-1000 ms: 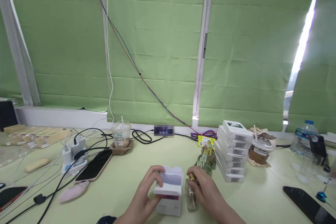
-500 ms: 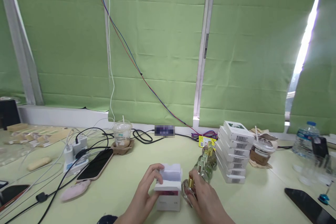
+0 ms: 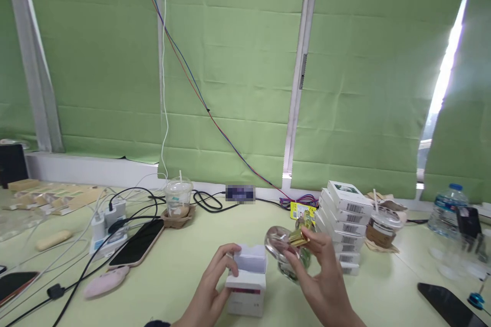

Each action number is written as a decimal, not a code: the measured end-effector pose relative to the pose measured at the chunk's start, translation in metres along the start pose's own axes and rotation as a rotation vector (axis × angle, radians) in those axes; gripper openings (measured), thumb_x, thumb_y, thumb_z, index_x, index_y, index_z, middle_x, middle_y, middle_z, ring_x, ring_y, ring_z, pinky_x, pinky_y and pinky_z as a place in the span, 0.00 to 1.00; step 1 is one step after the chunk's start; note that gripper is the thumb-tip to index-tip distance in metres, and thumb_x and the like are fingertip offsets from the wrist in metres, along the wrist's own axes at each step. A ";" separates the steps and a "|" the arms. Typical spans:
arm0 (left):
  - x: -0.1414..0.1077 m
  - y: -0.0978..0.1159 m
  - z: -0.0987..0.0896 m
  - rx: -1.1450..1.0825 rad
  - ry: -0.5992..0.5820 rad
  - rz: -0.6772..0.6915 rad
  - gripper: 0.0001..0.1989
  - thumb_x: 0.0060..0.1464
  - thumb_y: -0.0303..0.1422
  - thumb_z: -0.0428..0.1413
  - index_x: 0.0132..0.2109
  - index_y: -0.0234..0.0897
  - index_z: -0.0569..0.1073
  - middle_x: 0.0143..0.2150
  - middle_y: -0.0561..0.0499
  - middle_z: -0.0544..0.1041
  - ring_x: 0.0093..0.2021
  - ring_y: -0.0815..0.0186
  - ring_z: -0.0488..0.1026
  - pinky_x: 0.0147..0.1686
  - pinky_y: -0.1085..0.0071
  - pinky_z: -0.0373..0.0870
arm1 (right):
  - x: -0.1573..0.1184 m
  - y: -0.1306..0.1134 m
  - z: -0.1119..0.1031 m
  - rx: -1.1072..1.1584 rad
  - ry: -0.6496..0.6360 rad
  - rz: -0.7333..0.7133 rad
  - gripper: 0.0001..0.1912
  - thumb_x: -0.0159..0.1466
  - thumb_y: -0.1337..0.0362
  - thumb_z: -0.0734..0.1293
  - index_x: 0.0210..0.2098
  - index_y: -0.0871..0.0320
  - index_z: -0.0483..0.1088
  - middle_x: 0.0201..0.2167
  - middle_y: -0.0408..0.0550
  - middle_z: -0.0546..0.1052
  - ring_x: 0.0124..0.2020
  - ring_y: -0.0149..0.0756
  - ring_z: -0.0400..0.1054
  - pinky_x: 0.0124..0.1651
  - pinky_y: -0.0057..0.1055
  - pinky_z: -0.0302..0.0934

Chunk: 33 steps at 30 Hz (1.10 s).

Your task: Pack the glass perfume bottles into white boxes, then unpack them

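My left hand [image 3: 217, 278] grips the left side of a small white box [image 3: 247, 299], whose top is open with the flap up. To the right of it, my right hand [image 3: 322, 276] pinches the gold cap of a clear round glass perfume bottle [image 3: 276, 241]. That bottle is raised and tilted on its side, its base toward the left, apart from the box. Behind my right hand stand other glass bottles [image 3: 305, 258] with gold caps, partly hidden by it. How far the box is filled cannot be made out.
White boxes [image 3: 347, 217] are stacked at the right, beside a lidded drink cup [image 3: 383, 225]. Phones [image 3: 138, 245] lie at left and [right phone] far right. Cables and chargers [image 3: 109, 222] spread across the left side, near a plastic cup [image 3: 178, 199]. A water bottle [image 3: 447, 209] stands at the back right.
My right hand has lifted the perfume bottle off the table and turned it from upright to lying on its side. My left hand stays on the box.
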State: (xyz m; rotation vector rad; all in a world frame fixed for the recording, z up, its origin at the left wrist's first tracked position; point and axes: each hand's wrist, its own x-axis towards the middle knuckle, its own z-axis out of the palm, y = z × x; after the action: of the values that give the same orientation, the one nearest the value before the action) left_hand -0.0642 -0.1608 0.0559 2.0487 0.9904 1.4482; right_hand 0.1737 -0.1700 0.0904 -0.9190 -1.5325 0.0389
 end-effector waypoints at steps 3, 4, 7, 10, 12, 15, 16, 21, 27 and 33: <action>0.000 0.000 0.001 -0.001 -0.003 0.007 0.09 0.59 0.39 0.51 0.33 0.41 0.69 0.53 0.43 0.71 0.53 0.54 0.68 0.51 0.63 0.66 | 0.000 -0.007 0.015 0.108 -0.022 -0.045 0.20 0.63 0.63 0.67 0.53 0.53 0.60 0.42 0.52 0.75 0.45 0.42 0.74 0.47 0.39 0.71; -0.001 0.000 0.001 -0.002 -0.004 0.012 0.10 0.59 0.40 0.52 0.33 0.41 0.70 0.53 0.43 0.71 0.53 0.54 0.68 0.51 0.63 0.66 | -0.001 -0.008 0.021 0.114 -0.044 -0.075 0.19 0.63 0.63 0.67 0.52 0.52 0.60 0.41 0.51 0.75 0.45 0.42 0.74 0.47 0.38 0.71; -0.002 -0.001 0.002 -0.018 -0.003 0.021 0.11 0.59 0.41 0.52 0.33 0.41 0.70 0.54 0.43 0.70 0.54 0.54 0.68 0.52 0.63 0.66 | -0.001 -0.009 0.034 0.118 -0.133 -0.141 0.20 0.62 0.67 0.67 0.52 0.51 0.62 0.42 0.48 0.76 0.45 0.38 0.74 0.48 0.34 0.70; -0.005 -0.005 0.008 -0.054 0.046 0.018 0.10 0.60 0.41 0.51 0.34 0.42 0.70 0.53 0.44 0.69 0.56 0.54 0.68 0.52 0.62 0.67 | 0.001 -0.007 0.037 0.144 -0.211 -0.149 0.21 0.62 0.69 0.67 0.53 0.50 0.62 0.42 0.46 0.77 0.43 0.36 0.74 0.48 0.31 0.70; -0.007 -0.007 0.014 -0.110 0.134 -0.004 0.07 0.58 0.40 0.54 0.41 0.44 0.69 0.57 0.45 0.65 0.55 0.55 0.69 0.52 0.61 0.68 | 0.002 -0.006 0.036 0.158 -0.250 -0.138 0.22 0.61 0.70 0.67 0.54 0.51 0.63 0.43 0.46 0.77 0.44 0.37 0.74 0.48 0.31 0.69; -0.006 -0.010 0.023 -0.263 0.218 -0.126 0.33 0.48 0.38 0.64 0.57 0.52 0.56 0.62 0.45 0.60 0.49 0.57 0.75 0.48 0.60 0.71 | 0.002 -0.007 0.032 0.163 -0.311 -0.115 0.22 0.61 0.70 0.66 0.54 0.51 0.64 0.45 0.48 0.77 0.45 0.38 0.73 0.49 0.32 0.69; -0.005 -0.011 0.025 -0.325 0.187 -0.185 0.40 0.44 0.37 0.66 0.60 0.53 0.53 0.61 0.44 0.64 0.47 0.57 0.76 0.46 0.61 0.72 | 0.002 -0.007 0.031 0.162 -0.332 -0.107 0.22 0.61 0.70 0.66 0.54 0.51 0.65 0.46 0.48 0.77 0.45 0.39 0.73 0.50 0.33 0.68; 0.003 -0.009 0.027 -0.485 -0.162 -0.394 0.22 0.40 0.32 0.68 0.45 0.37 0.75 0.40 0.47 0.81 0.41 0.55 0.77 0.40 0.65 0.73 | 0.001 -0.011 0.029 0.191 -0.408 -0.117 0.23 0.59 0.72 0.66 0.53 0.51 0.66 0.41 0.47 0.77 0.43 0.38 0.71 0.46 0.32 0.68; 0.005 0.005 0.025 -0.515 -0.140 -0.384 0.14 0.42 0.26 0.65 0.40 0.36 0.79 0.36 0.51 0.82 0.37 0.60 0.76 0.37 0.72 0.70 | 0.002 -0.009 0.031 0.219 -0.431 -0.116 0.24 0.58 0.73 0.67 0.53 0.51 0.66 0.37 0.45 0.75 0.39 0.37 0.69 0.42 0.30 0.66; 0.005 0.009 0.025 -0.562 -0.139 -0.412 0.14 0.44 0.29 0.66 0.42 0.37 0.80 0.37 0.50 0.83 0.37 0.61 0.76 0.36 0.72 0.71 | 0.002 -0.006 0.033 0.246 -0.447 -0.108 0.26 0.57 0.75 0.68 0.53 0.51 0.66 0.40 0.45 0.76 0.39 0.36 0.69 0.43 0.30 0.66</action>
State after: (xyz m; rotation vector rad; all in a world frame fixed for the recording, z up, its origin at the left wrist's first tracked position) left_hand -0.0374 -0.1617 0.0560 1.4201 0.7748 1.1759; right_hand 0.1425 -0.1566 0.0881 -0.6547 -1.9364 0.3688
